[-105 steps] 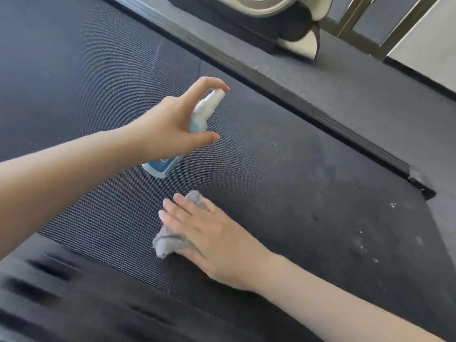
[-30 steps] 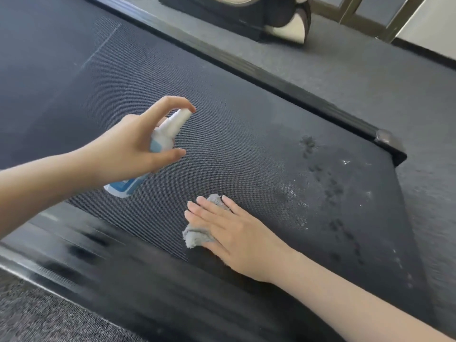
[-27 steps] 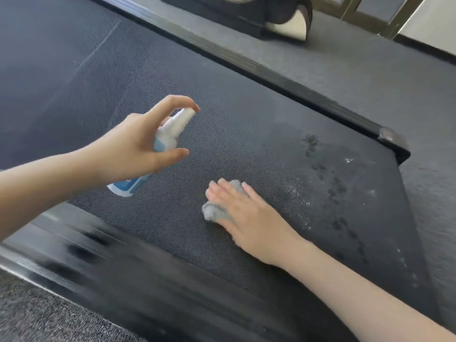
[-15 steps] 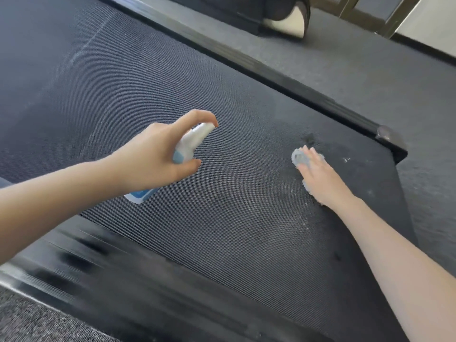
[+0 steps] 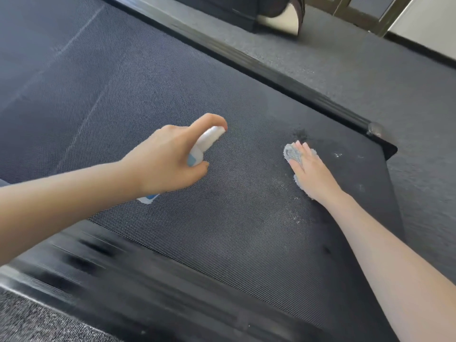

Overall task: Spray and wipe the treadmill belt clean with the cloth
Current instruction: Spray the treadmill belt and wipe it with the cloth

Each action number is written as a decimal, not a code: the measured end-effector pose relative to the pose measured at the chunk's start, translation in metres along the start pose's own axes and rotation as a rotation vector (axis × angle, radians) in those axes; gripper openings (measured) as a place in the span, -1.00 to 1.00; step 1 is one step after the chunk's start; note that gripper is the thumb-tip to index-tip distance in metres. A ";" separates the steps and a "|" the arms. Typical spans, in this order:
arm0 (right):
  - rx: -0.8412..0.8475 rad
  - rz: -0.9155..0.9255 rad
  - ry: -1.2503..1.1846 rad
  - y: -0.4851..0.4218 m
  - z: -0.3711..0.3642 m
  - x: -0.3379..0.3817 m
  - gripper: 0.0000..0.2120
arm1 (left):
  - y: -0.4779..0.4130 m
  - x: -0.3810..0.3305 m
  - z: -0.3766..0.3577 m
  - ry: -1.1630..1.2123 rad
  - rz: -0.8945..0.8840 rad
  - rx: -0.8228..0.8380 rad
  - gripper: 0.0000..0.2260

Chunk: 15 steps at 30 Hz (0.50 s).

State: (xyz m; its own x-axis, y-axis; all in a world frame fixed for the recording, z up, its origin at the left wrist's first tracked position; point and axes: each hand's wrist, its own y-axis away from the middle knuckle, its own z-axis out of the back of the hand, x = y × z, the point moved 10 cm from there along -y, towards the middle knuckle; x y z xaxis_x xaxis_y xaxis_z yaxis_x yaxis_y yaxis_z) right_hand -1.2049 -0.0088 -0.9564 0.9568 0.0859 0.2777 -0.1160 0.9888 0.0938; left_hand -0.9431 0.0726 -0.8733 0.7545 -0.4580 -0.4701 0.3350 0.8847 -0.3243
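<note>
Mostly looked down on the black treadmill belt (image 5: 123, 95), edged by its far side rail (image 5: 271, 67). Found the left hand (image 5: 167, 164) curled round a spray bottle (image 5: 207, 140) above mid-belt, forefinger on the nozzle. Found the right hand (image 5: 314, 176) flat, fingers straight, pressing the grey cloth (image 5: 290, 151) onto the belt near its far corner. Spotted white flecks (image 5: 296, 215) beside that wrist and a dark blotch (image 5: 299, 133) just beyond the cloth. Judged wiping in hand; reckoned next on dragging the cloth firmly through those flecks.

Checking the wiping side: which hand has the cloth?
The right hand, pressing the grey cloth flat on the treadmill belt; the left hand grips the spray bottle instead.
</note>
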 end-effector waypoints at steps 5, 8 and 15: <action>0.005 -0.005 -0.015 0.001 0.000 0.000 -0.51 | -0.005 -0.006 -0.007 -0.010 0.039 -0.047 -0.52; -0.001 0.009 -0.030 0.002 0.000 0.001 -0.51 | -0.011 0.001 -0.001 -0.019 0.104 -0.120 -0.53; 0.071 0.071 0.107 0.003 -0.004 0.008 -0.52 | -0.026 -0.002 0.001 0.056 0.127 -0.099 -0.51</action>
State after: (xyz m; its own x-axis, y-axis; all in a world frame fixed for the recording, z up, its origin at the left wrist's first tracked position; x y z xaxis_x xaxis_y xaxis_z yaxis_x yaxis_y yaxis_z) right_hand -1.1965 -0.0043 -0.9576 0.9681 0.1713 0.1830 -0.1990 0.9691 0.1458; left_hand -0.9524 0.0509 -0.8630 0.7535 -0.3495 -0.5569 0.1793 0.9241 -0.3374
